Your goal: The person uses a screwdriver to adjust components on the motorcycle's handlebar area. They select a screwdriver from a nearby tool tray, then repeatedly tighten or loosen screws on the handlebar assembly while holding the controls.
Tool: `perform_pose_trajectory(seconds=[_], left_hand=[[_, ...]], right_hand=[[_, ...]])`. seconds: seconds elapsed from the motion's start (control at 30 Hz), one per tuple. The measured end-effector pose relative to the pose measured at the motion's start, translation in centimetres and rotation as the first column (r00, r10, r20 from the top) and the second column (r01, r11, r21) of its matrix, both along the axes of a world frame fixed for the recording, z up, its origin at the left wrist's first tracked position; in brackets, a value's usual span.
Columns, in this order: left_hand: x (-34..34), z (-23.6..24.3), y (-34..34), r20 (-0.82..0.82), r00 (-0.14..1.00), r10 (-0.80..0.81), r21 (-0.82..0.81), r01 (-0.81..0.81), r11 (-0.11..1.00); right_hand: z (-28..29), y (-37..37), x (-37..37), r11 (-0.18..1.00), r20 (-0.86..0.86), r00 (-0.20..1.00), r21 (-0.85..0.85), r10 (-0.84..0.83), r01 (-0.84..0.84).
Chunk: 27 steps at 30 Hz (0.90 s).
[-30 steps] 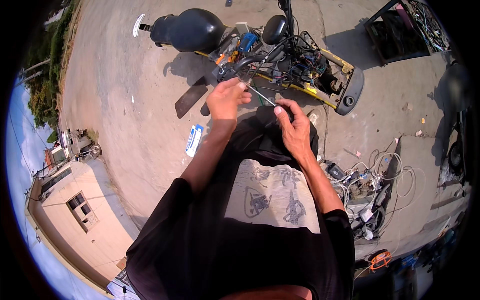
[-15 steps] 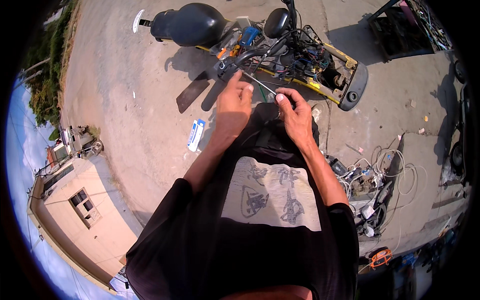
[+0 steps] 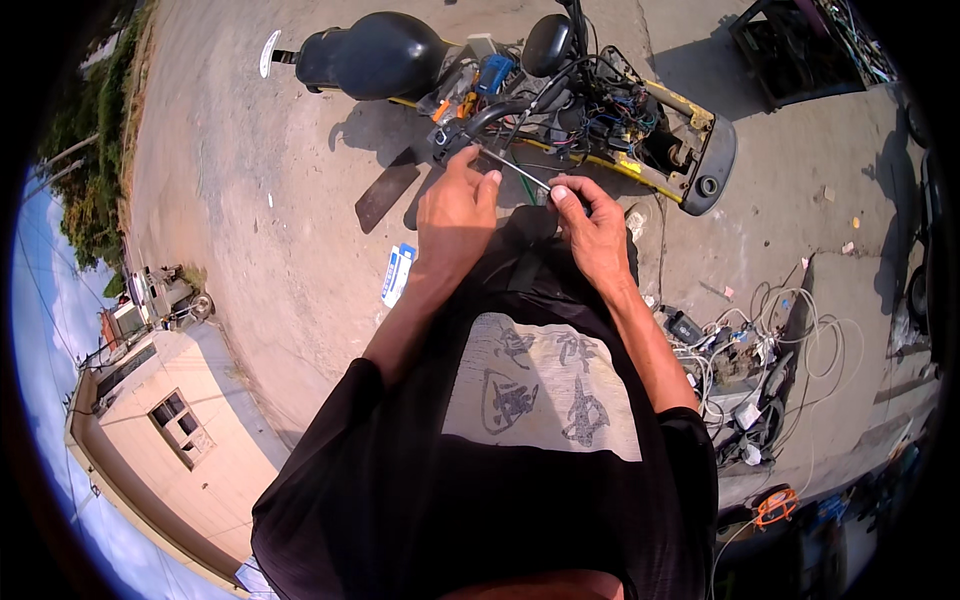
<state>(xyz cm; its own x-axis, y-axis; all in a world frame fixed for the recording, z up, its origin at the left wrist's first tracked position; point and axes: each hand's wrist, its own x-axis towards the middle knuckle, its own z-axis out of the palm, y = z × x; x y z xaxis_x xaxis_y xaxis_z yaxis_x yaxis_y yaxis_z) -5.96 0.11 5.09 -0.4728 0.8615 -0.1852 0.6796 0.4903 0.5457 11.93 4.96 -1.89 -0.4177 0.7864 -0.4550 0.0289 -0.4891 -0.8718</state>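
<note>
A thin, straight metal rod runs slantwise between my two hands, in front of a partly stripped electric scooter. My right hand pinches its near end between thumb and fingers. At its far end is my left hand, fingers curled and the index finger at the rod's tip; the exact hold there is partly hidden. Just beyond the left fingertips lies the scooter's handlebar end. Its front shows bare, tangled wires and a yellow frame. The black seat is at the left.
A blue-and-white packet and a dark flat board lie on the concrete. Right of me sits a heap of pale cables and parts. A dark metal stand is at the upper right. An orange-coloured item lies lower right.
My left hand has shifted slightly left and down in the picture. The rod stays between both hands, and the view has turned a little.
</note>
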Motion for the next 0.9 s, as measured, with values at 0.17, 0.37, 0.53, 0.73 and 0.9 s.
perform_pose_trajectory(seconds=[0.17,0.37,0.53,0.73,0.9], left_hand=[[-0.2,-0.6,-0.4,-0.105,0.993,-0.047,0.014,0.048,0.999],[-0.9,-1.0,-0.6,-0.194,0.974,-0.119,0.058,0.132,0.99],[-1.8,-1.4,-0.7,-0.192,0.97,-0.147,0.088,0.166,0.982],[-2.3,-1.5,-1.3,-0.141,0.985,-0.095,0.102,0.11,0.989],[-4.5,-0.3,-0.4,-0.417,0.906,-0.076,0.172,0.16,0.972]], right_hand=[[0.5,-0.1,-0.2,0.979,-0.13,0.989,-0.2,-0.076,0.049],[-0.1,-0.7,-0.5,0.867,-0.228,0.953,-0.494,-0.201,0.065],[0.5,-0.6,-0.5,0.834,-0.238,0.946,-0.55,-0.221,0.056],[0.8,-0.8,-1.1,0.875,-0.19,0.968,-0.482,-0.162,0.052],[2.3,-2.1,-1.7,0.977,-0.056,0.995,-0.2,-0.08,0.068]])
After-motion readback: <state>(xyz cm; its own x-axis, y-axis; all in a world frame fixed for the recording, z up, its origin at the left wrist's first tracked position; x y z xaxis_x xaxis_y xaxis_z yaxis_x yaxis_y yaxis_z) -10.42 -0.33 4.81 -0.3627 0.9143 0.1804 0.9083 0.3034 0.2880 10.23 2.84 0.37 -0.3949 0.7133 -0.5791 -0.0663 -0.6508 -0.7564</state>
